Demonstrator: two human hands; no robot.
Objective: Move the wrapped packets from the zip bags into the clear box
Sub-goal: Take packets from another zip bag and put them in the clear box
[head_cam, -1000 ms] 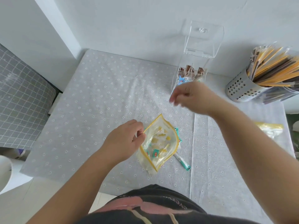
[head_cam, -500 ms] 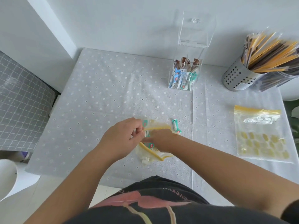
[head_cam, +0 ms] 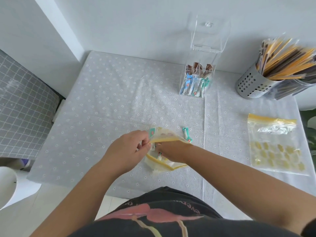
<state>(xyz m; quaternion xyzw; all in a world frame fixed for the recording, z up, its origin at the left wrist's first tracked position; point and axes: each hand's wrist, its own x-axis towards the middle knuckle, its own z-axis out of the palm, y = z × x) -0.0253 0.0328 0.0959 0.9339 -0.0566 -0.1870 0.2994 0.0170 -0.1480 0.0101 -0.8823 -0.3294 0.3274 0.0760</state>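
Note:
A yellow-edged zip bag lies near the table's front edge with teal and white wrapped packets inside. My left hand pinches its upper rim and holds the mouth apart. My right hand is inside the bag, its fingers hidden among the packets. One teal packet lies on the cloth just beyond the bag. The clear box stands at the back with its lid up, holding several brown, blue and teal packets. A second zip bag lies flat at the right.
A perforated metal cup full of long yellow and brown sachets stands at the back right. The dotted grey cloth covers the table. A grey checked surface sits to the left, below table height.
My right hand came back from the clear box and went into the zip bag. The left hand kept its hold on the bag's rim. The view shifted, bringing the second bag into sight.

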